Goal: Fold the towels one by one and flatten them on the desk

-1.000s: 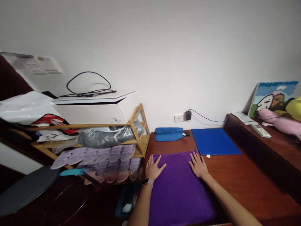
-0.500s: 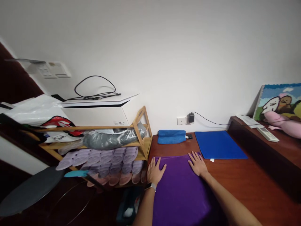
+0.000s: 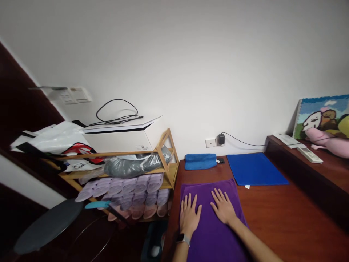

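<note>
Purple cloth [image 3: 214,242] lying flat on the reddish-brown table [image 3: 286,214], near its left edge, directly before the wearer; near end runs out of frame. Left hand [image 3: 190,214] palm down on the cloth's left part, fingers a little spread, thumb angled inward; watch [image 3: 183,238] on that wrist. Right hand [image 3: 224,207] likewise palm down, right of the cloth's middle, fingers slightly parted, thumb out to the left. Neither hand pinches anything. Behind the cloth, by the wall, a folded blue cloth [image 3: 200,161]; to its right, a flat blue cloth [image 3: 256,169], white tag [image 3: 247,187] at its near edge. Left of the table: wooden rack [image 3: 171,176], rows of pale purple slippers [image 3: 129,185], white box [image 3: 120,142] on top.
</note>
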Tool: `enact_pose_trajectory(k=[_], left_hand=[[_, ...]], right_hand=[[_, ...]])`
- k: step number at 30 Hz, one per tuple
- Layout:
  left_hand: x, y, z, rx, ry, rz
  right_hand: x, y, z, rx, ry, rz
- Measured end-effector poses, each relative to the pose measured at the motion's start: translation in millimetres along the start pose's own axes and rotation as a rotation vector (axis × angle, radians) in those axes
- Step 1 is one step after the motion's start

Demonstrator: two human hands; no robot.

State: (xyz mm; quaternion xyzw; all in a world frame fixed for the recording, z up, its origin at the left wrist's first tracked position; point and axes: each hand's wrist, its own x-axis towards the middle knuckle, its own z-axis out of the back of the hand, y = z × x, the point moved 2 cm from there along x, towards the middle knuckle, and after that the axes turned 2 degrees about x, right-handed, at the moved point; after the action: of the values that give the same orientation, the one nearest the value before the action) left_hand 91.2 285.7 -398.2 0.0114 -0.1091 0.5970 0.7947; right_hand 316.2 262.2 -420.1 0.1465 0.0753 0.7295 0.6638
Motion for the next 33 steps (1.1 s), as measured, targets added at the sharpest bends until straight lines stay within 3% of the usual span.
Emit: enact_pose_trajectory(k=[6, 9, 13, 16, 19, 23, 27, 29, 31, 33], left_hand=[[7, 4, 22.2, -0.014, 0.19, -0.025], [-7, -1, 32.3, -0.01, 0.131, -0.064], [-54, -21, 27.3, -0.019, -0.038, -0.091], [-86, -32, 17.7, -0.012, -0.02, -0.073], [-99, -33, 15.7, 0.001, 0.033, -0.058], [-97, -30, 22.0, 0.002, 0.07, -0.07], [-96, -30, 28.8, 0.005, 0.096, -0.066], [-97, -32, 32.1, 0.011, 0.111, -0.065], [-98, -35, 34.8, 0.02, 0.121, -0.065], [-98, -40, 35.8, 0.024, 0.101, -0.072]], right_hand=[[0, -50, 32, -0.058, 0.052, -0.117], [-10, -56, 47, -0.092, 0.026, -0.229], [-55, -9, 32, -0.028, -0.083, -0.094], [-89, 32, 10, 0.031, -0.056, -0.01], [-103, 46, 3, 0.047, -0.014, 0.006], [-102, 18, 13, 0.041, -0.009, 0.042], [-100, -32, 25, -0.005, -0.036, -0.125], [-99, -46, 30, -0.027, -0.031, -0.184], [-98, -44, 35, -0.046, -0.027, -0.21], [-96, -26, 39, -0.055, -0.042, -0.21]])
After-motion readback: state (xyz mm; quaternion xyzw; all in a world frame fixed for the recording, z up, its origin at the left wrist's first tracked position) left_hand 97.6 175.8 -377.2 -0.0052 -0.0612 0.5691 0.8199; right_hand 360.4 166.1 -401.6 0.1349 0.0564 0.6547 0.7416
